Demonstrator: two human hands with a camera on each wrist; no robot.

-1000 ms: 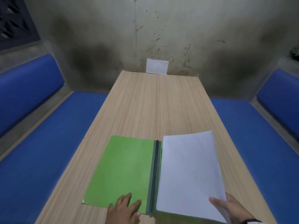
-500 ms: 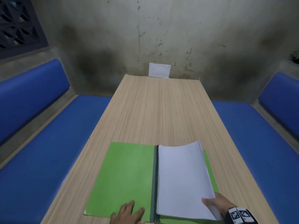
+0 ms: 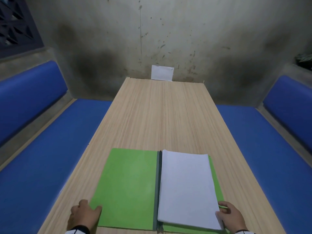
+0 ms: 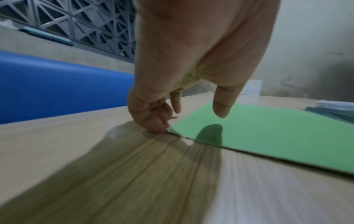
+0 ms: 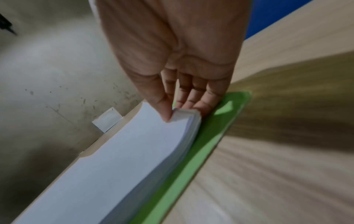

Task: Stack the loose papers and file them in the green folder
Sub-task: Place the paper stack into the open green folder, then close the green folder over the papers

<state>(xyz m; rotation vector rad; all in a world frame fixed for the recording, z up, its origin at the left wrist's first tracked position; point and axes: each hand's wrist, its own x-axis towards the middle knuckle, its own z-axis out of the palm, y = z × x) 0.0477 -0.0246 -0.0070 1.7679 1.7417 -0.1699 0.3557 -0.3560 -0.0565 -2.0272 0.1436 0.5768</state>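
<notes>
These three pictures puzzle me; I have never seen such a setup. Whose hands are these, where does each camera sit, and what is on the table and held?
No machine here: a person works with bare hands. The wide picture comes from a camera on the head; the two close ones from cameras on each wrist, looking along the fingers. On the wooden table lies an open green folder with a stack of white papers on its right half. The right hand pinches the stack's near corner, thumb on top. The left hand is at the folder's left cover corner, fingers curled at its edge.
</notes>
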